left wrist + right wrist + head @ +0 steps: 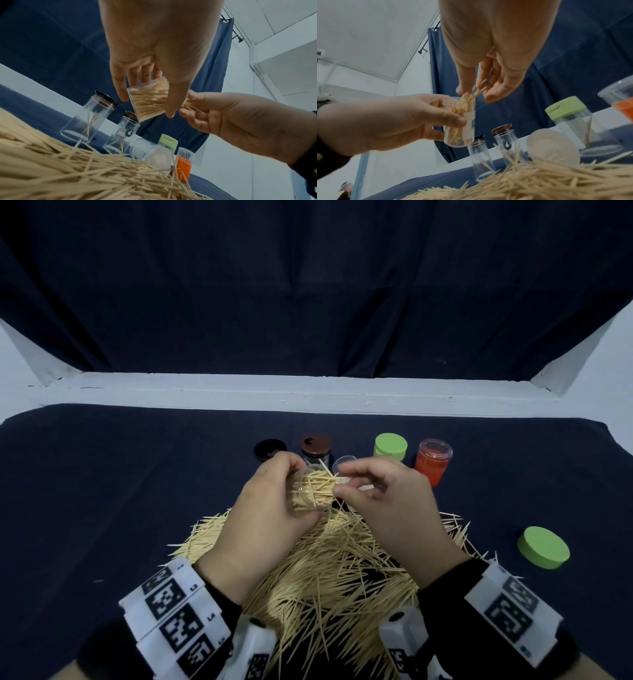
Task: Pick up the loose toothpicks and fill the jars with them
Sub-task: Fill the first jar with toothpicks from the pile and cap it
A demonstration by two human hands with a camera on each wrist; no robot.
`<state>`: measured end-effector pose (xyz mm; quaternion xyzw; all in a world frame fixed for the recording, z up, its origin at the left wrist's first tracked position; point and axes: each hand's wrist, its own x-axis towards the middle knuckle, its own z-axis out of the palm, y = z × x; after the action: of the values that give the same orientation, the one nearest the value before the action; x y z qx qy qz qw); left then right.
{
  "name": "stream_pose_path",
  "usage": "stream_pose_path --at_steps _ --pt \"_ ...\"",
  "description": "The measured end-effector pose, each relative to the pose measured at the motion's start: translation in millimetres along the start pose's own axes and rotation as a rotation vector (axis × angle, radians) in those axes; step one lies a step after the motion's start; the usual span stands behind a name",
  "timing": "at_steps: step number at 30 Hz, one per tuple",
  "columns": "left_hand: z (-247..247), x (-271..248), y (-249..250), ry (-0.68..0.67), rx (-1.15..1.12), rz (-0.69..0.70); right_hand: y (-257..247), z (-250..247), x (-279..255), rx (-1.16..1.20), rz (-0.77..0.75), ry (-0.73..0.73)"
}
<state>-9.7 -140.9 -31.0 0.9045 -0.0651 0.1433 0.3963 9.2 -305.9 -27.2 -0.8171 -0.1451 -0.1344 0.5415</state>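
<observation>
At frame centre, the left hand hides most of the clear jar it grips, tilted. The right hand pinches toothpicks at its mouth, above the loose pile.

My left grip holds a jar above the toothpick heap; more jars line the surface's far side.

The head view looks forward and down over the toothpick pile on the dark cloth. Each wrist view looks up along its hand from just above the pile. All three share the held jar.
</observation>
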Motion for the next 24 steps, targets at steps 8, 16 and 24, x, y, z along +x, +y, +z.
stream_pose_path --at_steps 8,16,24 --pt "0.5 -0.7 1.3 -0.012 0.054 0.047 -7.6 11.1 -4.9 -0.092 -0.252 -0.072" --pt "1.1 -1.5 0.6 0.012 -0.055 0.029 -2.8 8.6 -4.8 -0.088 -0.323 -0.022" --pt "-7.2 0.3 0.0 0.028 -0.077 0.09 -15.6 -0.9 5.7 -0.092 -0.261 0.016"
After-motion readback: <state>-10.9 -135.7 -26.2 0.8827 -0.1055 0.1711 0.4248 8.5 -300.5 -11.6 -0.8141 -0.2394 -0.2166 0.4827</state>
